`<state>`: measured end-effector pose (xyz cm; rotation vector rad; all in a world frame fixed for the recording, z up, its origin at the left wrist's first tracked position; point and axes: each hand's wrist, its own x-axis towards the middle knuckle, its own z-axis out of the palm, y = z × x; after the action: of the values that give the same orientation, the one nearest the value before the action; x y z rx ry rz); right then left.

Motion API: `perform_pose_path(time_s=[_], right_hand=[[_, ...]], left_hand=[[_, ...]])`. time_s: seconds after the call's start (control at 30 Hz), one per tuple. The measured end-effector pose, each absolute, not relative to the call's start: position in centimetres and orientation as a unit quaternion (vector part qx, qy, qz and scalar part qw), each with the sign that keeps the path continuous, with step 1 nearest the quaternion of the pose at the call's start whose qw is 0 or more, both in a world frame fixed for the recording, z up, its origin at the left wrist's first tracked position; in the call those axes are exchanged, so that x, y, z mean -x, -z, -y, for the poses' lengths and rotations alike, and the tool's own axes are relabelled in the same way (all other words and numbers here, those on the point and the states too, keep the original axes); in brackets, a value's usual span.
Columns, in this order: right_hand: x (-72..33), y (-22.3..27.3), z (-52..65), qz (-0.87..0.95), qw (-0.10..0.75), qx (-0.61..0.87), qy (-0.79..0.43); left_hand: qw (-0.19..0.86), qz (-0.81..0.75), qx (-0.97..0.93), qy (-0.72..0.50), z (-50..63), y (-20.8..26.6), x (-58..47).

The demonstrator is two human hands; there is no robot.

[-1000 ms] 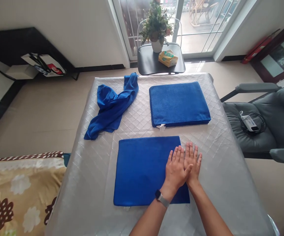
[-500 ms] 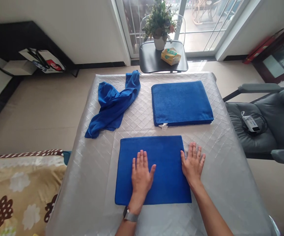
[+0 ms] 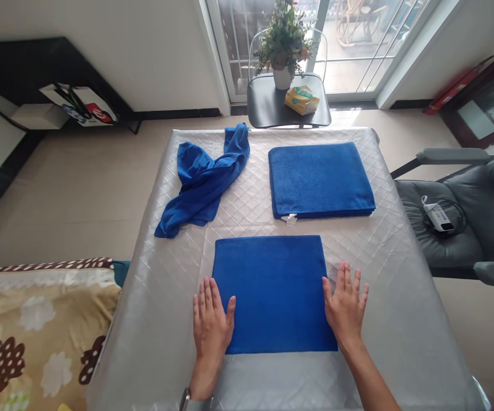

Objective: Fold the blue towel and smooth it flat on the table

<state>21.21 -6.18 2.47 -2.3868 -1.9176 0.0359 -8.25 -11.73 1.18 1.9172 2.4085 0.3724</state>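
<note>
A blue towel [image 3: 278, 294] lies flat and folded into a rectangle on the near half of the table. My left hand [image 3: 213, 319] rests palm down over its left edge, fingers stretched out and thumb on the cloth. At the right edge, my right hand [image 3: 346, 305] lies flat with fingers spread, its thumb side touching the cloth. Neither hand grips anything. Behind it to the right sits a neat stack of folded blue towels [image 3: 321, 180] with a white tag at its front. A crumpled blue towel [image 3: 206, 185] is heaped at the far left.
A silver quilted cover [image 3: 259, 388] spans the table. Beyond the far edge stands a chair [image 3: 264, 105] bearing a potted plant [image 3: 283, 77] and a yellow tissue pack [image 3: 302, 101]. A grey armchair [image 3: 461, 208] flanks the right side; patterned bedding [image 3: 45, 337] is at left.
My left hand has slid left from the middle of the flat towel to its left edge. My right hand has moved slightly nearer along the right edge. The view has shifted a little.
</note>
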Motion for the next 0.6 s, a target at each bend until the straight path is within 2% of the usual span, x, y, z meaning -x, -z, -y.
perform_pose_path(time_s=[0.2, 0.37, 0.6], right_hand=[[-21.3, -1.1, 8.0, 0.611, 0.032, 0.790, -0.018], [-21.8, -0.6, 8.3, 0.627, 0.031, 0.778, -0.005], [-21.7, -0.6, 8.3, 0.622, 0.038, 0.782, -0.003]], left_hand=[[0.075, -0.672, -0.727, -0.121, 10.5, -3.2, -1.6], [0.124, -0.573, -0.796, -0.154, 7.9, -2.9, -11.2], [0.122, -0.572, -0.799, -0.144, 8.1, -1.2, -10.7]])
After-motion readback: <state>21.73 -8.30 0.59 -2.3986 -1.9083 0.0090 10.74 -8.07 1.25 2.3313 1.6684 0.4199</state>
